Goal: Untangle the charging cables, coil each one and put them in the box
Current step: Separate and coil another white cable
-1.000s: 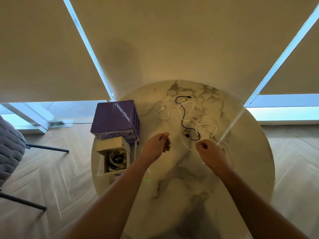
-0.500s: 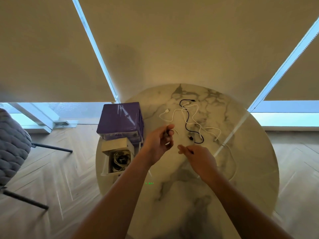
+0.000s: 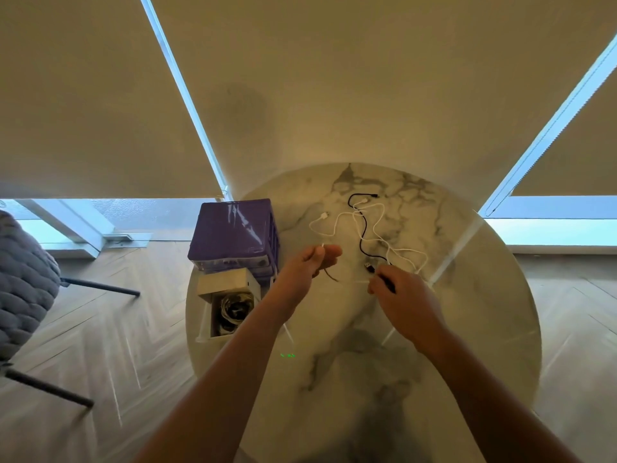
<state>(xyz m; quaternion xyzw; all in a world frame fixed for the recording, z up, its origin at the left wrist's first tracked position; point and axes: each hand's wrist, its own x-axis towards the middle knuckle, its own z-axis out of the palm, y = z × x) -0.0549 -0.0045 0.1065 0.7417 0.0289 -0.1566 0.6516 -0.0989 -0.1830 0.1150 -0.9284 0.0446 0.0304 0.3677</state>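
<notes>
Head view: purple box [image 3: 233, 228] bears no legible writing.

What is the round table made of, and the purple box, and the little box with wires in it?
The table looks like polished marble or a marble-look top: white with grey veins and a soft shine. The purple box looks like glossy plastic, since light streaks glare off its lid. The little box looks like matte white cardboard with an open flap, though that is a guess from its dull, thin walls.
</notes>
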